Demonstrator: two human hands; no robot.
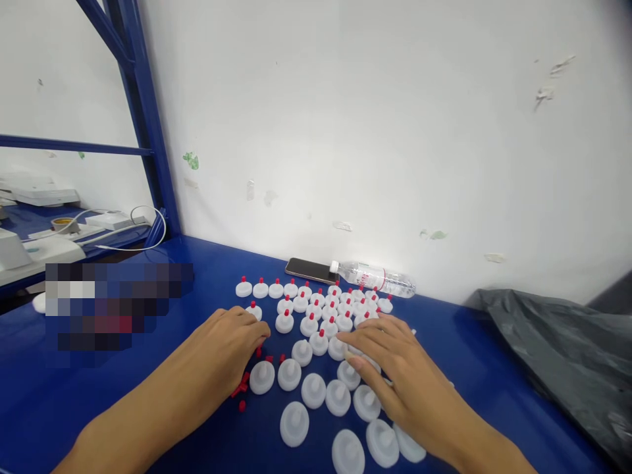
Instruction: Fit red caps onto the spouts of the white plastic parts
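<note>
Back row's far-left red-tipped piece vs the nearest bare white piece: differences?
Tip: the red-tipped piece has a red cap on top; the bare white piece shows only its white spout.
Position: the red-tipped piece sits farther back, nearer the wall; the bare white piece is close to the camera.
Shared: white round base, spout up, on the blue table.
</note>
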